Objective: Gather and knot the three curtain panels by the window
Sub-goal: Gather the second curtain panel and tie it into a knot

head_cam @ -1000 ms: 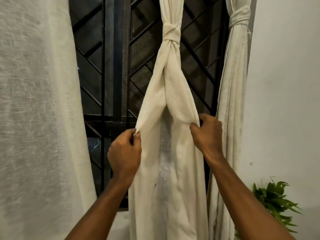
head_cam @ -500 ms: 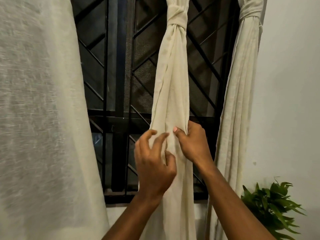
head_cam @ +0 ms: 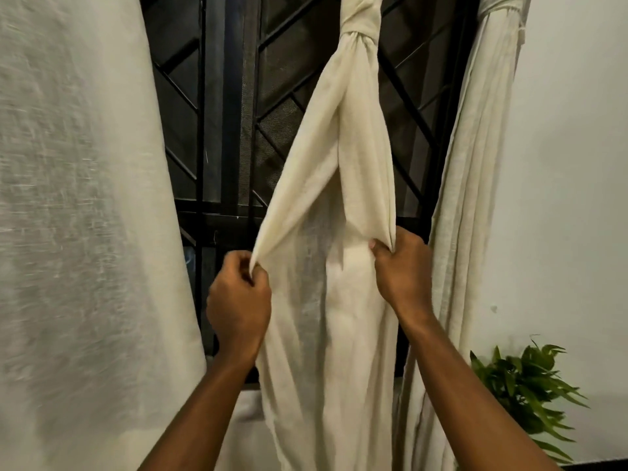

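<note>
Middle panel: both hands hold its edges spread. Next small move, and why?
Probably release the left hand and right hand, then reach for the left panel: the middle panel and right panel already show knots, while it hangs loose.

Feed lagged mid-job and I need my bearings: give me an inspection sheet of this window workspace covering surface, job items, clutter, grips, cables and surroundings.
Surface: nothing seen.
Job's things: middle cream fabric curtain panel knotted near the top, lower part spread between both grips; right cream fabric curtain panel gathered and tied near the top; left cream sheer curtain panel hangs loose, no knot in view.
Clutter: nothing seen.
Grips: left grip pinches the middle panel's left edge; right grip pinches its right edge.
Cables: nothing seen.
Surroundings: black metal window grille behind the panels; white wall at right; green leafy plant low at right.
</note>
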A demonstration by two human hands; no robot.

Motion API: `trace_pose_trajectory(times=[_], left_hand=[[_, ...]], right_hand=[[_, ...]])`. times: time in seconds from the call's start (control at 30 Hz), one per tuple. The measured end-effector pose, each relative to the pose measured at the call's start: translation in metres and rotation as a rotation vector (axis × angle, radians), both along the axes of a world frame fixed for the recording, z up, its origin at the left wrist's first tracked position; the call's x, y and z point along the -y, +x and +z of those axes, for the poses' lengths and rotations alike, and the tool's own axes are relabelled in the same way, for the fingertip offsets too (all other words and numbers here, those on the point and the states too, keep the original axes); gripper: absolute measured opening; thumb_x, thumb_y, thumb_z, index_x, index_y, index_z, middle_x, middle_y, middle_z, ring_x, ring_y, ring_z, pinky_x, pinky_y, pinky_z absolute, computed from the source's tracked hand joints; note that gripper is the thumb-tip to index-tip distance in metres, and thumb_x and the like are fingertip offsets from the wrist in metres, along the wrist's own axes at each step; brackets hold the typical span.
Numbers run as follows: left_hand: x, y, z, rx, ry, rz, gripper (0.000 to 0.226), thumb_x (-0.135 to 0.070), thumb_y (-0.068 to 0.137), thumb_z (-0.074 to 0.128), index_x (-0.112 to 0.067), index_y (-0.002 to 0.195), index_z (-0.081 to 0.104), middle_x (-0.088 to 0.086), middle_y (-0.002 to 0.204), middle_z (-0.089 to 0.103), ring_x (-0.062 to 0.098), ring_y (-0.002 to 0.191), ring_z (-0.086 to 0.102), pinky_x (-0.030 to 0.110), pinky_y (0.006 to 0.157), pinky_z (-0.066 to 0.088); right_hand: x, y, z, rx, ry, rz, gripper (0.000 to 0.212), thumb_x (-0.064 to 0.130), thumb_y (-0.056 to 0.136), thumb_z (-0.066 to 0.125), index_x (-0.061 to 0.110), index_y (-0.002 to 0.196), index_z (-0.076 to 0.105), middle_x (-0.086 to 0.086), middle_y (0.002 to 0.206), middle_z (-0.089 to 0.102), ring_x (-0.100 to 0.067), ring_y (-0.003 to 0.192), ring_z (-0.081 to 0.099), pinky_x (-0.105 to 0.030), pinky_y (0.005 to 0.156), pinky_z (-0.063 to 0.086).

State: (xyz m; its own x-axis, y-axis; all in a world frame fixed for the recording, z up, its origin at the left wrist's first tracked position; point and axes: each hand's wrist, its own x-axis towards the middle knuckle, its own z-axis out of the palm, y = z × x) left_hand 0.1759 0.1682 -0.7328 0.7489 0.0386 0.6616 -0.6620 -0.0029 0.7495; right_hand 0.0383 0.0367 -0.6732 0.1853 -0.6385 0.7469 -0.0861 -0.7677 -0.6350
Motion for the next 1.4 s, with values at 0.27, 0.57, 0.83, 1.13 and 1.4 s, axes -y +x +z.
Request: trace_pose_trajectory(times=[0.27,0.57,0.83,1.13,1.4], left_hand=[[0.023,-0.076,-0.035,0.126,0.162,-0.434,0.025,-0.04,0.09,0.051,-0.037,0.11,0.036,-0.016,0.096,0.062,0.001,0.079,0.064,0.029,0.065,0.053],[0.053,-0.087,-0.07,0.006,0.245,-0.321,0.087,-0.039,0.084,0.067,-0.039,0.142,0.003,-0.001,0.143,0.043,0.018,0.123,0.051,0.036,0.093,0.052],[0.059,-0.076,-0.086,-0.125,0.352,-0.325,0.062,-0.018,0.087,0.061,-0.026,0.139,0.029,-0.003,0.126,0.055,0.02,0.111,0.057,0.038,0.095,0.05],[0.055,-0.071,-0.085,-0.097,0.357,-0.355,0.053,-0.013,0.088,0.058,-0.022,0.133,0.032,-0.002,0.125,0.053,0.02,0.111,0.056,0.032,0.093,0.05],[0.055,-0.062,-0.085,-0.093,0.357,-0.35,0.056,-0.014,0.09,0.059,-0.022,0.14,0.033,0.0,0.119,0.06,0.021,0.105,0.063,0.034,0.087,0.054]], right_hand=[[-0.037,0.016,-0.011,-0.129,-0.159,0.086,0.031,0.021,0.092,0.057,0.014,0.121,0.058,-0.003,0.108,0.067,-0.016,0.098,0.065,-0.03,0.083,0.057],[-0.043,0.017,0.004,0.006,-0.51,-0.004,0.072,0.008,0.084,0.064,0.018,0.146,0.03,-0.008,0.134,0.045,-0.013,0.115,0.051,-0.016,0.086,0.05],[-0.029,0.032,0.051,-0.407,-0.812,-0.26,0.047,0.033,0.083,0.062,0.015,0.126,0.056,-0.011,0.136,0.048,-0.029,0.124,0.045,-0.044,0.094,0.047],[-0.034,0.048,0.069,-0.388,-0.908,-0.409,0.047,0.036,0.085,0.056,0.016,0.127,0.053,-0.012,0.135,0.046,-0.03,0.121,0.045,-0.043,0.088,0.05],[-0.037,0.062,0.017,-1.1,-0.666,-0.109,0.032,0.041,0.085,0.059,0.019,0.107,0.066,-0.006,0.103,0.066,-0.025,0.09,0.063,-0.03,0.068,0.04]])
